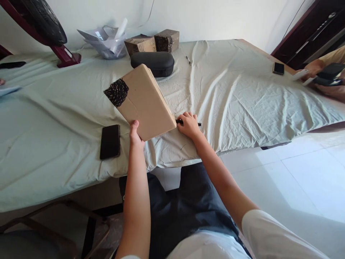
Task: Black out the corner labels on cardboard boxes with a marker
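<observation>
Fingers of your left hand (pixel 136 136) clamp a corner of the box (pixel 142 99); your right hand (pixel 190 125), beside the box, grips a pen (pixel 199 124). That corner hold may slip.

The table is draped with a pale green cloth (pixel 242 93). A black phone (pixel 110 141) is laid near its front edge. By the wall are set a black case (pixel 152 63), two wrapped boxes (pixel 152 42), a crumpled bag (pixel 107 41) and a fan (pixel 45 25).
</observation>
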Available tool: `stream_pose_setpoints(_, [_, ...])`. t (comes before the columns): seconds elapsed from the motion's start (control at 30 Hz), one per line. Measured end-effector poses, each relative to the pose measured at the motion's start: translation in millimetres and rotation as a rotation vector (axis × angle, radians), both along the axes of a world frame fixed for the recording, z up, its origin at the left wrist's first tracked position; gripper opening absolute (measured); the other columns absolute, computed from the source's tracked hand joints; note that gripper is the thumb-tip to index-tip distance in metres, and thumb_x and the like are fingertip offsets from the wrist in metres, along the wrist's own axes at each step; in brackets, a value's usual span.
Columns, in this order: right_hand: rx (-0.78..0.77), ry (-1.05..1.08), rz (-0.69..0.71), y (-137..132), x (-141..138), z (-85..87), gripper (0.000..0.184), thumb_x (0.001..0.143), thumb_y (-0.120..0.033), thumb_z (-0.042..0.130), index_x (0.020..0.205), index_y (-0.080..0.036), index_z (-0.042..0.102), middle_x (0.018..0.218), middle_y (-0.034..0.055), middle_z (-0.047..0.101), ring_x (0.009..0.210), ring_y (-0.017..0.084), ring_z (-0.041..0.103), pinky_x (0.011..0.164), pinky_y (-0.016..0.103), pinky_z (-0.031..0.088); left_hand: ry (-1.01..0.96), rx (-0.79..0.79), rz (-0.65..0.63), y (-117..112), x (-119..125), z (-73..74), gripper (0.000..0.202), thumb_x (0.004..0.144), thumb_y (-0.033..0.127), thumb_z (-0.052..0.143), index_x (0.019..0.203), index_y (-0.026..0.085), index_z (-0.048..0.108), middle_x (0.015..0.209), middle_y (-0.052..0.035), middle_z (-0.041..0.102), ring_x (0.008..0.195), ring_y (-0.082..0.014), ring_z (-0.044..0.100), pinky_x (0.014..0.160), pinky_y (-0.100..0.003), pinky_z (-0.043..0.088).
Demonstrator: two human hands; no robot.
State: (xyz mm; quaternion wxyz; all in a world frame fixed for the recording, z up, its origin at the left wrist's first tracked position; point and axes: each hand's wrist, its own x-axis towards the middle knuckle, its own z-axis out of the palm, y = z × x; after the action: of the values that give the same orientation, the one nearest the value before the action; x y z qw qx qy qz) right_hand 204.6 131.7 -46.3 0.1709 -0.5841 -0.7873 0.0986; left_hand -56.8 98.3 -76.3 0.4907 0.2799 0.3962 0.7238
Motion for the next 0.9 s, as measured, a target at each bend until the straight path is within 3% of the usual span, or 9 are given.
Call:
stream_pose_setpoints(0.2, [-0.068, 0.076, -0.112, -2.3, -2.0, 10.2, 0.044, 0.114, -0.026, 0.037, 0.146, -0.018, 0.066, 0.139, 0.0194, 0.075, 0.116, 0.034, 0.07, 0.093, 0.042, 0.05, 0.011, -0.014, 0.057, -1.3, -0.8, -2.1, 0.068, 0.069, 0.067, 0.087, 0.116, 0.023, 0.068, 0.122, -0.01, 0.075, 0.134, -0.0344, 0.065, 0.115, -0.049, 0.056])
stream_pose_setpoints(0.37, [-0.116, 0.001, -0.157, -1.0, -2.3, 15.6, 0.046, 0.116, -0.034, 0.039, 0.148, -0.029, 0.071, 0.129, 0.0131, 0.081, 0.111, 0.033, 0.075, 0.085, 0.039, 0.053, 0.05, -0.024, 0.0, -5.2, 2.4, -1.7, 0.082, 0.059, 0.066, 0.097, 0.122, 0.023, 0.068, 0.126, -0.0116, 0.076, 0.13, -0.0369, 0.069, 0.114, -0.051, 0.057])
stream_pose_setpoints(0.47, [-0.171, -0.077, -0.133, 0.6, -7.9, 25.0, 0.047, 0.116, -0.041, 0.042, 0.152, -0.031, 0.071, 0.127, 0.0144, 0.083, 0.112, 0.035, 0.077, 0.087, 0.042, 0.056, 0.088, 0.001, -0.044, -9.8, 7.9, 2.8, 0.083, 0.062, 0.063, 0.099, 0.13, 0.026, 0.068, 0.127, -0.0091, 0.077, 0.134, -0.0373, 0.068, 0.116, -0.05, 0.056])
stream_pose_setpoints(0.57, [-0.252, -0.117, -0.119, -2.0, -6.1, 39.3, 0.067, 0.11, -0.042, 0.054, 0.174, -0.024, 0.048, 0.132, 0.0228, 0.082, 0.116, 0.043, 0.078, 0.091, 0.05, 0.06, 0.12, 0.027, -0.079, -11.7, 12.2, 7.8, 0.085, 0.062, 0.062, 0.099, 0.134, 0.028, 0.069, 0.13, -0.0083, 0.078, 0.136, -0.0378, 0.068, 0.115, -0.049, 0.057])
stream_pose_setpoints(0.67, [-0.325, -0.12, -0.144, -10.1, 12.0, 52.2, 0.09, 0.098, -0.023, 0.063, 0.181, -0.01, 0.031, 0.13, 0.03, 0.081, 0.113, 0.047, 0.079, 0.093, 0.056, 0.06, 0.169, 0.053, -0.098, -9.9, 13.5, 10.5, 0.091, 0.059, 0.063, 0.098, 0.138, 0.029, 0.07, 0.136, -0.0105, 0.077, 0.135, -0.0389, 0.07, 0.112, -0.049, 0.06])
stream_pose_setpoints(0.73, [-0.305, -0.056, -0.131, -14.7, 30.0, 58.1, 0.093, 0.091, -0.014, 0.062, 0.18, -0.014, 0.035, 0.115, 0.0241, 0.085, 0.098, 0.04, 0.081, 0.085, 0.049, 0.061, 0.191, 0.064, -0.098, -8.4, 13.4, 11.1, 0.09, 0.06, 0.063, 0.096, 0.14, 0.03, 0.07, 0.139, -0.0111, 0.076, 0.134, -0.0387, 0.071, 0.112, -0.048, 0.06])
stream_pose_setpoints(0.8, [-0.275, 0.146, -0.111, -15.9, 46.4, 63.4, 0.082, 0.092, -0.015, 0.06, 0.173, -0.024, 0.052, 0.097, 0.0126, 0.085, 0.069, 0.026, 0.074, 0.067, 0.038, 0.058, 0.195, 0.073, -0.094, -7.4, 13.5, 11.0, 0.088, 0.062, 0.061, 0.096, 0.14, 0.03, 0.07, 0.14, -0.0108, 0.075, 0.134, -0.0378, 0.071, 0.112, -0.047, 0.06])
stream_pose_setpoints(0.87, [-0.254, 0.467, -0.123, -13.6, 56.0, 70.7, 0.053, 0.094, -0.022, 0.059, 0.144, -0.024, 0.077, 0.093, 0.0082, 0.082, 0.05, 0.015, 0.061, 0.051, 0.03, 0.047, 0.191, 0.082, -0.096, -6.7, 14.0, 10.5, 0.087, 0.063, 0.06, 0.096, 0.14, 0.03, 0.07, 0.14, -0.0105, 0.076, 0.133, -0.0369, 0.071, 0.112, -0.047, 0.059])
stream_pose_setpoints(0.9, [-0.246, 0.651, -0.111, -11.9, 57.5, 75.6, 0.04, 0.095, -0.027, 0.058, 0.127, -0.021, 0.081, 0.095, 0.0084, 0.081, 0.047, 0.012, 0.057, 0.046, 0.028, 0.043, 0.187, 0.088, -0.095, -6.4, 14.4, 10.2, 0.086, 0.063, 0.06, 0.096, 0.14, 0.03, 0.07, 0.14, -0.0104, 0.076, 0.132, -0.0364, 0.071, 0.112, -0.046, 0.059])
